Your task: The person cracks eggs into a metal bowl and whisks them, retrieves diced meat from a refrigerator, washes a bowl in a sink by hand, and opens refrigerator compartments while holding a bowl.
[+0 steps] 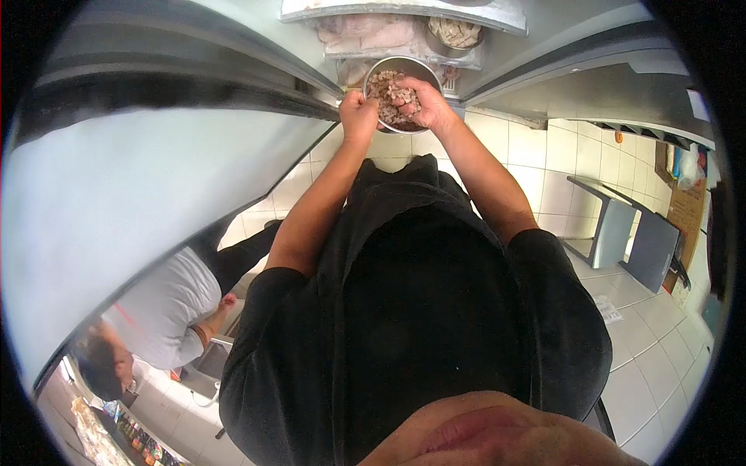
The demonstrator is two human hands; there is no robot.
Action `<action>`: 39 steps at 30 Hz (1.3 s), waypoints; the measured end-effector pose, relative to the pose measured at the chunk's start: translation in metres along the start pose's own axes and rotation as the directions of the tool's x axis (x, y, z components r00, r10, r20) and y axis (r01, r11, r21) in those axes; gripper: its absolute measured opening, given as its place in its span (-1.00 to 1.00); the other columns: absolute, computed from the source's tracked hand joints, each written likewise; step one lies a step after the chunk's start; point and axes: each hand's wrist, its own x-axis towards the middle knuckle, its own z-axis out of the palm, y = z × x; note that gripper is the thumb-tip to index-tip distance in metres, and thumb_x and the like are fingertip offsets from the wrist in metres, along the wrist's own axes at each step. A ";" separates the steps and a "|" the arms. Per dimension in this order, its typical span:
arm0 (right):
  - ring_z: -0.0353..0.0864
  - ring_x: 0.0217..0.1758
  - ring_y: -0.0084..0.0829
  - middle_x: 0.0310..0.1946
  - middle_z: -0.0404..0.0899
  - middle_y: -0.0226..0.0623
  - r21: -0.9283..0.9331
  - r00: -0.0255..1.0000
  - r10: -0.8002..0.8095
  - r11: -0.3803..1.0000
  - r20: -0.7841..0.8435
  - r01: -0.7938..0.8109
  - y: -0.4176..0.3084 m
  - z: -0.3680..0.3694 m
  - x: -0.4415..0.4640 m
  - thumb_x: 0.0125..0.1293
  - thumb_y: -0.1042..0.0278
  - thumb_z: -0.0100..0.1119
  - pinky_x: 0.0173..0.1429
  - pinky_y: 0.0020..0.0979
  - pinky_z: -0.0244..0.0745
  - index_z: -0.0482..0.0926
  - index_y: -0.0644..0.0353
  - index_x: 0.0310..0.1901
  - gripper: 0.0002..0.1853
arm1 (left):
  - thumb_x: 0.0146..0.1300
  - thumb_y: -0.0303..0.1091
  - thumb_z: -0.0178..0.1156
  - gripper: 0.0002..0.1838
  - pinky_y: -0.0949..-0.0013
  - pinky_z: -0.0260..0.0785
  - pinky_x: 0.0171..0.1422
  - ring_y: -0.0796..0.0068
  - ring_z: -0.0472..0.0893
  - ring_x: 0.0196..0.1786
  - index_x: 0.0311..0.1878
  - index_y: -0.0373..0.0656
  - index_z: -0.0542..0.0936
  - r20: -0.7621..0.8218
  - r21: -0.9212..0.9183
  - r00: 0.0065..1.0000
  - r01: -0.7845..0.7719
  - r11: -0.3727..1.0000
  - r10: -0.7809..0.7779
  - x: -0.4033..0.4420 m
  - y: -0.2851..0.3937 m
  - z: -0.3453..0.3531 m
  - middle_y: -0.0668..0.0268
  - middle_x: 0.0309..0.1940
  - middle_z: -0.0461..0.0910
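Note:
A round metal bowl point(403, 60) holds many small pinkish-brown pieces point(386, 78) that look like chopped meat. It is in front of the open refrigerator's shelves. My left hand point(359, 116) is closed on the bowl's left rim, thumb over the inner side. Reaching in from the right, my right hand point(423, 105) has its fingers curled round a clump of the pieces point(402, 96) above the rest. Part of the bowl's contents is hidden behind both hands.
Shelves point(404, 11) ahead hold bagged pale food point(364, 33) and another bowl of pale pieces point(454, 33). An open door point(179, 171) stands at my left. Behind it, a person in a grey shirt point(167, 307) bends. A dark-framed chair point(622, 233) lies right on the tiled floor point(528, 144).

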 end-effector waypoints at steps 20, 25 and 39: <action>0.36 -0.51 -0.48 -0.41 0.44 -0.19 0.301 0.949 -0.306 0.914 0.074 0.271 -0.026 0.021 -0.090 0.22 0.47 0.10 -0.73 -0.66 0.20 0.49 0.28 -0.17 -0.85 | 0.03 -0.62 0.08 -0.80 0.33 0.33 -0.78 0.47 0.42 -0.70 -0.59 -0.15 0.31 0.067 -0.236 0.995 0.084 0.968 -0.070 0.020 0.029 0.016 0.27 -0.63 0.40; 0.37 -0.54 -0.49 -0.35 0.47 -0.13 0.425 0.949 -0.305 0.872 0.082 0.244 -0.010 0.018 -0.139 0.21 0.47 0.07 -0.76 -0.67 0.26 0.48 0.27 -0.17 -0.84 | 0.01 -0.62 0.08 -0.87 0.28 0.35 -0.70 0.42 0.41 -0.67 -0.49 -0.17 0.37 0.108 -0.320 0.989 0.131 0.938 -0.101 0.032 0.051 0.051 0.25 -0.58 0.42; 0.29 -0.57 -0.56 -0.37 0.44 -0.20 0.480 0.995 -0.093 0.875 0.044 0.061 0.024 -0.029 -0.194 0.23 0.45 0.08 -0.77 -0.70 0.17 0.50 0.24 -0.20 -0.87 | 0.04 -0.61 0.08 -0.87 0.25 0.42 -0.58 0.47 0.34 -0.64 -0.43 -0.18 0.35 0.064 -0.322 0.990 0.143 0.936 -0.129 0.032 0.048 0.106 0.29 -0.58 0.37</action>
